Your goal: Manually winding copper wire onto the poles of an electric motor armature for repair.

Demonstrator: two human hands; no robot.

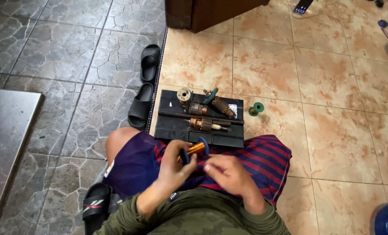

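Observation:
My left hand (173,164) grips a small spool of copper wire (195,149) with blue end flanges, held over my lap. My right hand (225,171) is just right of the spool, fingers pinched together as if on a thin strand; the strand itself is too fine to see. In front of my knees lies a black tray (172,126) carrying several motor armatures with copper windings (206,124) and a small round reel (184,94). I sit on the floor in striped shorts.
A green wire spool (256,109) lies on the beige tiles right of the tray. Two black slides (146,87) rest on the grey stone floor left of it, another sandal (95,204) by my leg. A wooden cabinet (202,13) stands beyond. A blue container (387,219) sits at bottom right.

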